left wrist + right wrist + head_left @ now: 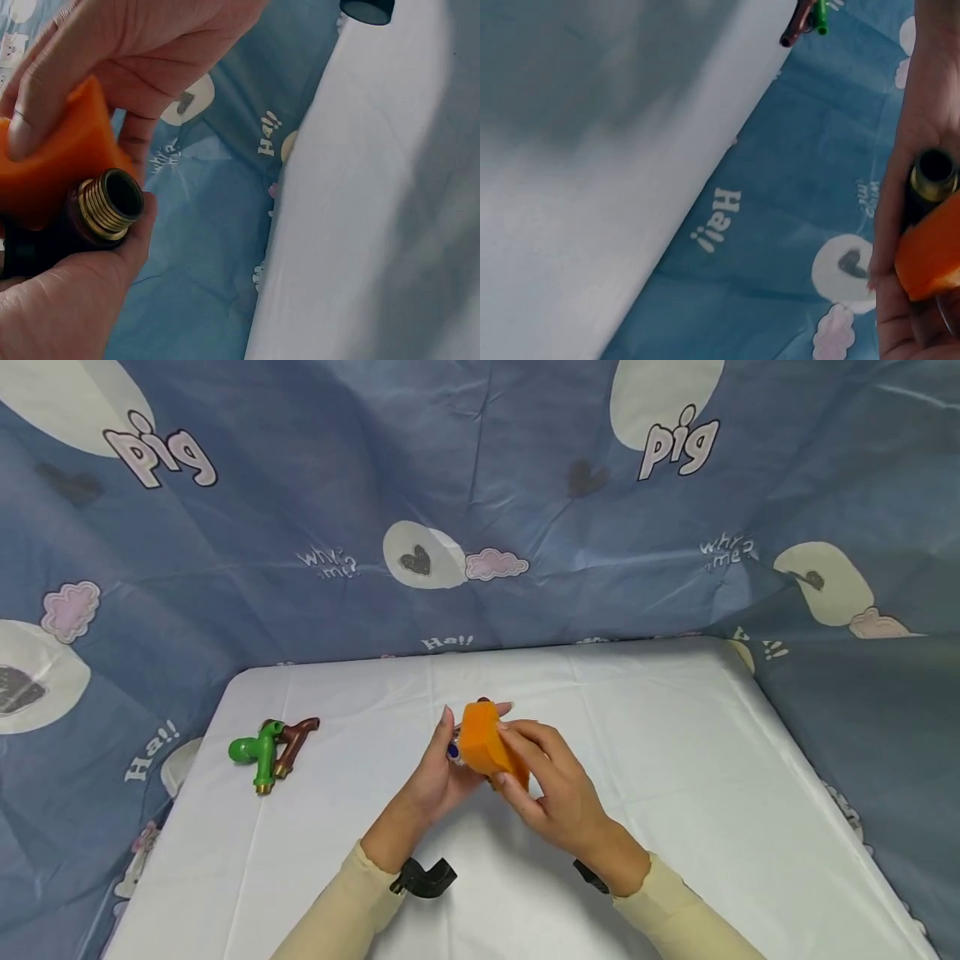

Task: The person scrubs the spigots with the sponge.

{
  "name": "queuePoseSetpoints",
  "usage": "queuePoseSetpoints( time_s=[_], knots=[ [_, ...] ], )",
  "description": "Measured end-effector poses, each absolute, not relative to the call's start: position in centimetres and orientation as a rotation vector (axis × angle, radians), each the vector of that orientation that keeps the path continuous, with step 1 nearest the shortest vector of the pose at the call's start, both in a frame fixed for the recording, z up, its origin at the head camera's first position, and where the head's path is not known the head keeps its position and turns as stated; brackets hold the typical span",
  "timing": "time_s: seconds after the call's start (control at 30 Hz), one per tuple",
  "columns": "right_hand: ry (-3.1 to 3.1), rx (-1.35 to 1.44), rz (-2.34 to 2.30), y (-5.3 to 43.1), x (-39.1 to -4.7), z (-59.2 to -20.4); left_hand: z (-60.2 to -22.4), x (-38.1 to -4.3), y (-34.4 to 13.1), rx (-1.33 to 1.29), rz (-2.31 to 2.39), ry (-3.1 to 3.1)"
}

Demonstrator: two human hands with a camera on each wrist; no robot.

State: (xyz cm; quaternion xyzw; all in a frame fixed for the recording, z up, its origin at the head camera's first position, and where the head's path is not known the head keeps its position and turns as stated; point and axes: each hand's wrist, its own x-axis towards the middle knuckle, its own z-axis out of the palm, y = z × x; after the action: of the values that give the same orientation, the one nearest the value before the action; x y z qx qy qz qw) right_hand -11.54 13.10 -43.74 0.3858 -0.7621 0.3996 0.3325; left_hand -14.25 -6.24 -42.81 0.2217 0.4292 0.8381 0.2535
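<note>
At the left of the white surface (187,868), a green tap (266,753) lies beside a brown tap (297,745), well apart from the hands, presumably to leave them room. Mid-surface, the left hand (441,783) holds a dark tap (105,208) in its palm, raised off the cloth, its threaded brass end poking out; this likely steadies it against pressure. An orange sponge (483,737) lies over that tap, hiding much of it. The right hand (553,783) pinches the sponge between thumb and fingers, probably for pressing it along the body.
</note>
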Motion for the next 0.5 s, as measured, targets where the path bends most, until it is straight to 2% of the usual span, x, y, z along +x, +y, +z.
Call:
queuePoseSetpoints(
  time_s=[0.5],
  knots=[
    [-2.283, 0.763, 0.932, 14.9, -11.4, -44.2, -43.9, -14.2, -7.0, 0.488, 2.305, 1.295]
  ],
)
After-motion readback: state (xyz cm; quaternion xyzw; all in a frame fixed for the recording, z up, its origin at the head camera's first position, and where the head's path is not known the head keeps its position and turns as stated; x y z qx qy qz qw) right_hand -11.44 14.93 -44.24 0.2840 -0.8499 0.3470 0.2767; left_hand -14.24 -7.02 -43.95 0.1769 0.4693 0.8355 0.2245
